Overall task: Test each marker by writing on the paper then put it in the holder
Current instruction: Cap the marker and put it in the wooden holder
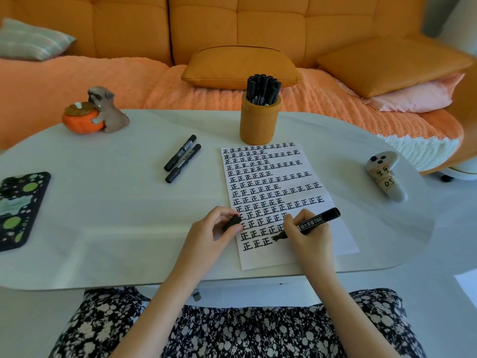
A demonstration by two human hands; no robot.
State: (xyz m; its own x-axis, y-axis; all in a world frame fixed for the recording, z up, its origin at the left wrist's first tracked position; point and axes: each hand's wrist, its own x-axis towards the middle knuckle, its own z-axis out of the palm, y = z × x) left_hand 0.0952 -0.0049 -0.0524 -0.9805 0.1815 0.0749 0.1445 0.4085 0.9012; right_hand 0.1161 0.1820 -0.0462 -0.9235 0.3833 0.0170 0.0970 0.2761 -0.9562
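A white sheet of paper [338, 236] filled with rows of black characters lies on the table. My right hand [307, 236] grips an uncapped black marker [318, 220], its tip on the paper's bottom row. At the sheet's left edge my left hand [213, 229] pinches the marker's black cap [231, 223]. Two capped black markers [182, 158] lie side by side on the table to the left of the paper. An orange holder [259, 122] with several black markers standing in it is just beyond the paper's top edge.
The pale oval table [116, 202] also carries a dog-and-pumpkin figurine [95, 112] at the far left, a phone in a dark patterned case [20, 208] at the left edge and a white ghost-shaped object [386, 177] at the right. An orange sofa with cushions stands behind.
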